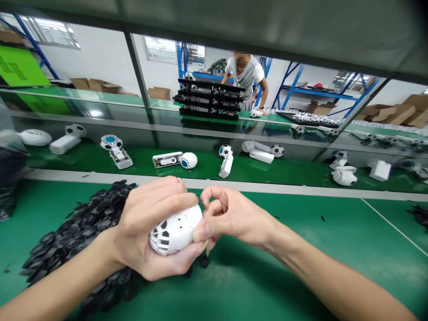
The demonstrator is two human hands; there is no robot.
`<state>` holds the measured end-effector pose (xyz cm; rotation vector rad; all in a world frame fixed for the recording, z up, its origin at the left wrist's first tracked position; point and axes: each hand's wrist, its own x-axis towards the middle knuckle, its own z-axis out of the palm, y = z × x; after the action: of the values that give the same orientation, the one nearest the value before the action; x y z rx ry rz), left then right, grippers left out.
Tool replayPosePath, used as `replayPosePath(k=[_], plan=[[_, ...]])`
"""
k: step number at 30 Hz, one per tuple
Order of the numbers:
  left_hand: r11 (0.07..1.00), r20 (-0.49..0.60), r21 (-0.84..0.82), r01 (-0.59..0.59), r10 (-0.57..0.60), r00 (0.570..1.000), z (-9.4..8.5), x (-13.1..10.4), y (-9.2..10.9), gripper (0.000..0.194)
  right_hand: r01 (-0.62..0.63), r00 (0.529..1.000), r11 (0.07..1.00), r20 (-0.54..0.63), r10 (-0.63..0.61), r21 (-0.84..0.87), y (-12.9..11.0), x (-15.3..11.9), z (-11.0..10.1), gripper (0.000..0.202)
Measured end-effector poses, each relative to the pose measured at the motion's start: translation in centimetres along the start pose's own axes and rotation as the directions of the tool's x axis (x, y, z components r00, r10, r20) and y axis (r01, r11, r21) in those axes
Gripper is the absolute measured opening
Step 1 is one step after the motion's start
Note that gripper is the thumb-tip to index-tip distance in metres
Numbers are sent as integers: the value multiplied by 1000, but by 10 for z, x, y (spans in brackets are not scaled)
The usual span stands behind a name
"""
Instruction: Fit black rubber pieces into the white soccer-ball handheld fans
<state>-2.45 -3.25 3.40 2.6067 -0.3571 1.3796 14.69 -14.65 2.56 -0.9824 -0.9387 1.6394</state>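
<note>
The left hand (pixel 152 227) is clenched around a white ball-shaped shell (pixel 176 230) with dark slots cut in its panels, held just above the green worktop (pixel 301 249) near its front edge. The fingers wrap over the top of the shell and the palm cups it from below. The right hand (pixel 230 218) is closed against the shell's right side: its thumb presses flat on the white surface, and the forefinger curls round to meet the thumb, pinching at something too small to make out.

Under the left wrist and spreading towards the worktop's left edge lies a heap of small black plastic pieces (pixel 76 236); one loose black piece (pixel 204 261) lies just below the hands.

Beyond the worktop's far edge runs a green conveyor belt (pixel 207 167) carrying white handheld fans with football-patterned heads (pixel 226 159), some with casings open, spaced well apart. Across the line, on the far worktop, stands a stack of black trays (pixel 209 99) loaded with the same parts, and a person in a white shirt (pixel 245 73) leans over beside it. Cardboard boxes (pixel 95 84) sit along the back wall.
</note>
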Motion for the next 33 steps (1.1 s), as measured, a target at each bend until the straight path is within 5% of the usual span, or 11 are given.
replayPosePath(k=[3, 7, 10, 13, 14, 18, 21, 25, 29, 33], plan=[[997, -22, -5, 74, -74, 997, 0, -1, 0, 25, 158, 984, 986, -77, -162, -61, 8, 0, 6, 67], [985, -97, -69, 155, -162, 982, 1, -2, 2, 23, 424, 888, 881, -95, -450, -212, 15, -2, 17, 53], [983, -126, -133, 126, -143, 982, 3, 1, 0, 32, 485, 821, 780, -102, -562, -396, 7, -5, 17, 47], [917, -76, -169, 361, -377, 923, 5, 4, -9, 38, 442, 731, 662, -185, -657, -605, -4, -5, 5, 35], [862, -54, -189, 471, -488, 871, 6, 4, -13, 39, 366, 740, 629, -196, -643, -686, -7, -5, -1, 28], [564, 33, -242, 789, -808, 588, 7, -3, -36, 45, -17, 952, 329, -116, -283, -944, 0, 0, -20, 8], [430, 65, -248, 868, -887, 457, 5, -10, -49, 51, 0, 983, 117, -22, -184, -993, 15, 4, -20, 4], [423, 106, -95, 901, -896, 432, -3, -7, -53, 59, 32, 986, -37, 38, -164, -999, 24, 6, -10, 6], [466, 91, 150, 872, -885, 457, -14, 2, -50, 67, 8, 996, -220, 28, -88, -975, 23, 4, -4, 13], [480, 137, 207, 853, -877, 460, -24, 6, -50, 68, 26, 998, -363, 41, -36, -931, 24, 3, 4, 15]])
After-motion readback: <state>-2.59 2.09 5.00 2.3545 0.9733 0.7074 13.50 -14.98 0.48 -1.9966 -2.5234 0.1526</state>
